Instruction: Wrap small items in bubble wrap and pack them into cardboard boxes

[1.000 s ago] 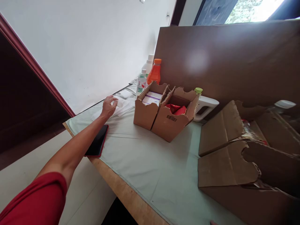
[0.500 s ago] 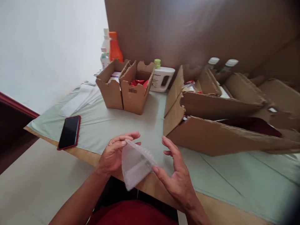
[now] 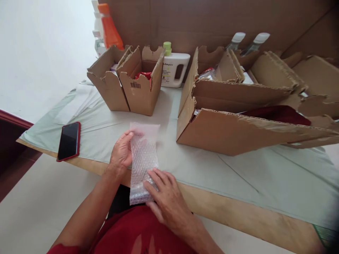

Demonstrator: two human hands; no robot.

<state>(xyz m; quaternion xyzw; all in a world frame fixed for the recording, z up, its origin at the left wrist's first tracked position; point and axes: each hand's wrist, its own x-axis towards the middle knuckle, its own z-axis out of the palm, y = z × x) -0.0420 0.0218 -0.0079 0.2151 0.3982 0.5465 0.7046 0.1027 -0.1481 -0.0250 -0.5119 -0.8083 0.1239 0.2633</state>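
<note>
A bubble-wrap sleeve (image 3: 144,151) lies between the person's 2 hands, close to the torso, its far part over the cloth (image 3: 99,137) on the desk (image 3: 233,208) and its near part out past the wooden edge. Its long axis runs almost straight away from the body, with the plain, flat end pointing toward the gap between the cardboard boxes and the shinier, ridged end toward the red shirt (image 3: 143,233).

The left hand (image 3: 122,150) is at the sleeve's left side, nearer the far end. Its fingers pinch that edge, the thumb in front and some fingers showing pinkish through the film. The right hand (image 3: 166,192) comes in from the lower right and is nearer the ridged end. Its fingers are slightly spread and rest across the bubbles, reaching leftward over the long axis; the thumb is low by the near end, and I cannot tell whether it presses from beneath.

Beyond the far end stand 2 small cardboard boxes (image 3: 139,95); a long cardboard box (image 3: 230,130) is to the right. A phone (image 3: 69,141) lies left of the left hand, apart from it.
</note>
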